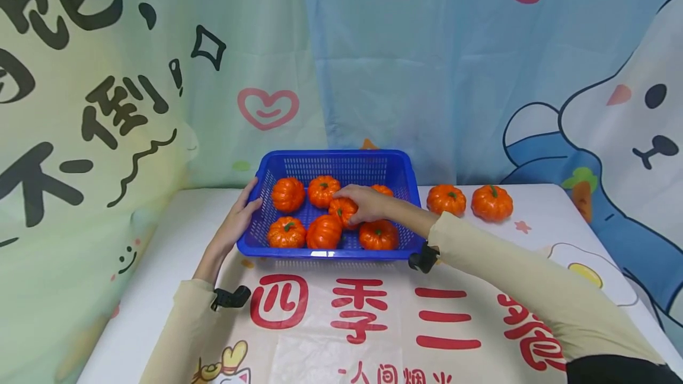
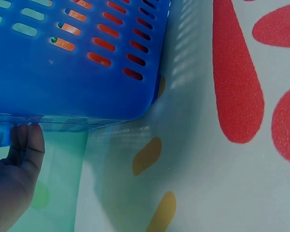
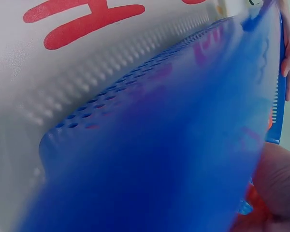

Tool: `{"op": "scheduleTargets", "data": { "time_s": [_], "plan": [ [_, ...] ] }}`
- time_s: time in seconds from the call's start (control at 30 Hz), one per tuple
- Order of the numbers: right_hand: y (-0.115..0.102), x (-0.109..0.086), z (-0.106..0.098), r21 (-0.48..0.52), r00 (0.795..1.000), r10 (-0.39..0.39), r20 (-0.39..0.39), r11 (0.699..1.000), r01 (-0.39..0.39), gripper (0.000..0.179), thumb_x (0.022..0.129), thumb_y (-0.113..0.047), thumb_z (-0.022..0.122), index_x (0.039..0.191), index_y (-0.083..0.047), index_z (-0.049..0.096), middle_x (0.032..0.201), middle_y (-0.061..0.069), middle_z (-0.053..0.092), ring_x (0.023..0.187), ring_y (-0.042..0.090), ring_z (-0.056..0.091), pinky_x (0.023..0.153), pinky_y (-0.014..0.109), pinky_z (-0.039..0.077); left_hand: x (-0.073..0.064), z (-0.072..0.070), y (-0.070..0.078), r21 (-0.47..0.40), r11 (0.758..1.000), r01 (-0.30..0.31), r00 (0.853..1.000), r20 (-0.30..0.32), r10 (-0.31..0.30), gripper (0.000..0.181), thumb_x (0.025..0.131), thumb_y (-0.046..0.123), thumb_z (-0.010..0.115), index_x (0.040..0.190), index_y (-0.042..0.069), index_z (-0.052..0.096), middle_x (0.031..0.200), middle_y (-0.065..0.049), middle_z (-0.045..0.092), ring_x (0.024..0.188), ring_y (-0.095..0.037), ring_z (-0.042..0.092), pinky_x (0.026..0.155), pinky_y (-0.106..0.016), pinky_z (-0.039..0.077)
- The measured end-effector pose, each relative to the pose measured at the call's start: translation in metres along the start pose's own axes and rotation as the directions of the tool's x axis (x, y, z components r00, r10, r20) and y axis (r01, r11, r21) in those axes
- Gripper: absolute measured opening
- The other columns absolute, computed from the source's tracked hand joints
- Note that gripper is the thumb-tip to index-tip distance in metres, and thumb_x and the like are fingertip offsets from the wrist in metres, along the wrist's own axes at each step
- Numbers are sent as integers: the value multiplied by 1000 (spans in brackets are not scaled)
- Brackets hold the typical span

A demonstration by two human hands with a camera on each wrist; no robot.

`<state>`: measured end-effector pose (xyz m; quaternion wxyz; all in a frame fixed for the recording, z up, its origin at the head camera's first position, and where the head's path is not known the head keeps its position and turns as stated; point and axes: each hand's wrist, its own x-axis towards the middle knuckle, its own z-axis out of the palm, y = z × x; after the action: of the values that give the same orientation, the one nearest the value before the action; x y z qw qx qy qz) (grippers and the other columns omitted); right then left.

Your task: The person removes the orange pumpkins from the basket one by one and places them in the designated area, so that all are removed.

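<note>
A blue plastic basket [image 1: 331, 253] with slotted walls stands at the far side of the table. Several small orange pumpkins lie inside, among them one at the front left [image 1: 287, 232] and one at the front right [image 1: 379, 235]. My left hand [image 1: 238, 218] holds the basket's left rim; its fingertips touch the rim in the left wrist view. Reaching in over the right side, my right hand [image 1: 368, 202] grips a pumpkin [image 1: 342, 211] near the middle, thumb and fingers around it. That hand partly covers a pumpkin [image 1: 382, 190] behind it. Basket wall fills most of the right wrist view.
Two more pumpkins, one nearer the basket [image 1: 446, 200] and one farther right [image 1: 492, 203], sit on the table to its right. A printed cloth with red characters [image 1: 358, 310] covers the table [image 1: 176, 218]. A printed curtain [image 1: 384, 76] hangs right behind.
</note>
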<state>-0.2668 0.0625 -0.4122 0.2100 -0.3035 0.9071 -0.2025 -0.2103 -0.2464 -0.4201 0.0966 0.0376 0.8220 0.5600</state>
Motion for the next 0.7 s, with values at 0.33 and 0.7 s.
{"op": "scheduleTargets", "data": {
  "time_s": [0.33, 0.7],
  "plan": [
    [-4, -3, -11, -15, 999, -27, -29, 1000, 26, 60, 86, -12, 71, 142, -10, 49, 146, 16, 45, 135, 36, 40, 114, 55, 32, -2, 1, 3, -10, 1000, -3, 1000, 1, 3, 61, 103, 18, 34, 157, 12, 7, 164, -19, 6, 149, -43, 12, 120, -62, 7],
    [10, -28, -41, 59, 983, -63, -173, 995, 75, 62, 84, -15, 73, 141, -7, 49, 145, 18, 46, 131, 36, 46, 107, 54, 42, -1, 1, 2, 1, 1000, -3, 1000, 1, 3, 61, 103, 18, 34, 157, 13, 6, 164, -19, 6, 149, -43, 11, 119, -63, 7]
  ]
}}
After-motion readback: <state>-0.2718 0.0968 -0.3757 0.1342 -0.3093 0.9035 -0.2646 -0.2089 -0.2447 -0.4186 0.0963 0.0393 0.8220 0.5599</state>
